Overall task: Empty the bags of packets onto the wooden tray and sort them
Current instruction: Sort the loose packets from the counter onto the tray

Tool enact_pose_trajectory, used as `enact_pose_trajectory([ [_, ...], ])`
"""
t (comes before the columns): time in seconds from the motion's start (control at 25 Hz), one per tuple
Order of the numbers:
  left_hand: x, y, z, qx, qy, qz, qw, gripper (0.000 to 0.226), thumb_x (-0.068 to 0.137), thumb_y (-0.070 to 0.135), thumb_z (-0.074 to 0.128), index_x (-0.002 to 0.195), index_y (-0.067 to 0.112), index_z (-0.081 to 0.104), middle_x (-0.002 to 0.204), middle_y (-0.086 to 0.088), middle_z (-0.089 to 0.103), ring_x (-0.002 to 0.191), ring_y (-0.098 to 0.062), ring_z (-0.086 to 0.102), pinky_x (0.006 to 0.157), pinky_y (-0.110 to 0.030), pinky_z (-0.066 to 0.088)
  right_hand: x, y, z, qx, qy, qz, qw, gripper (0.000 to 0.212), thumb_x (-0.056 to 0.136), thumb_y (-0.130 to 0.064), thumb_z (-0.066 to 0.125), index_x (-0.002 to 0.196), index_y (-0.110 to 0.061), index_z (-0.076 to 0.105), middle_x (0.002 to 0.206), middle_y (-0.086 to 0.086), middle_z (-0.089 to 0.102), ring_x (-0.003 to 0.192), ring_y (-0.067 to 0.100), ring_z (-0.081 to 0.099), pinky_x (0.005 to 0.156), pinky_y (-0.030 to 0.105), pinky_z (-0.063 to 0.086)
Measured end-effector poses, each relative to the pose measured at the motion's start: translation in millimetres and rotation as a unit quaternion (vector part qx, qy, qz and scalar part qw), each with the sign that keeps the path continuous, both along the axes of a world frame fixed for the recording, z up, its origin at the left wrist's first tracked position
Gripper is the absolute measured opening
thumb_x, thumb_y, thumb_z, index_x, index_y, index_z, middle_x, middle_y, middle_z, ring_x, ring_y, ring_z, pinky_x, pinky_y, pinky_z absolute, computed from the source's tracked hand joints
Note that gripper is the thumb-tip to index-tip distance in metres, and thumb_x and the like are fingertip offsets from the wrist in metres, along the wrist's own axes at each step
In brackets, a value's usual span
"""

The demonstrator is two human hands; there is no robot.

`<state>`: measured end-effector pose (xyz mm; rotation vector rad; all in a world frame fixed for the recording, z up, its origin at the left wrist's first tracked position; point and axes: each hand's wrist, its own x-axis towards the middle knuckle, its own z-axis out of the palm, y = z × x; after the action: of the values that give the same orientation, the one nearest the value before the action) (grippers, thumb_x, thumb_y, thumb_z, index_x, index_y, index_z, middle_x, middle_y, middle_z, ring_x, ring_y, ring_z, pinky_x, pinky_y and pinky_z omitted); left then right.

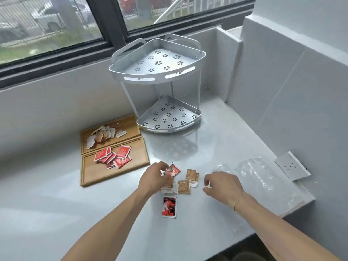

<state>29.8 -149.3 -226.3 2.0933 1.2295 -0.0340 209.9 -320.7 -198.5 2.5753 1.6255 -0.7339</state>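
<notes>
A wooden tray (88,172) with two compartments lies at the left of the counter. Its far compartment holds several brown-and-white packets (105,135); its near one holds several red packets (114,157). My left hand (156,178) is closed on a red packet (174,170) just right of the tray. Several brown packets (183,186) lie between my hands, and one red packet (169,207) lies nearer me. My right hand (220,185) hovers over the counter with curled fingers, holding nothing that I can see. Clear plastic bags (254,170) lie flat to its right.
A white two-tier corner rack (165,117) stands behind the packets, close to the tray's far right corner. A white socket plate (291,166) lies at the right by the counter's edge. Walls and a window ledge bound the back.
</notes>
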Motion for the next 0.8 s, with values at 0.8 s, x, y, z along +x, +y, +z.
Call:
enact_pose_trajectory([
  [0.8, -36, -76, -28, -0.002, 0.159, 0.073, 0.985, 0.035, 0.080, 0.038, 0.061, 0.103, 0.014, 0.049, 0.103, -0.005, 0.060, 0.095, -0.029, 0.060, 0.070, -0.036, 0.039, -9, 85, -55, -0.072, 0.001, 0.065, 0.995, 0.063, 0.077, -0.014, 0.064, 0.135, -0.031, 0.044, 0.126, 0.004, 0.049, 0.117, 0.028, 0.050, 0.087, 0.038, 0.045],
])
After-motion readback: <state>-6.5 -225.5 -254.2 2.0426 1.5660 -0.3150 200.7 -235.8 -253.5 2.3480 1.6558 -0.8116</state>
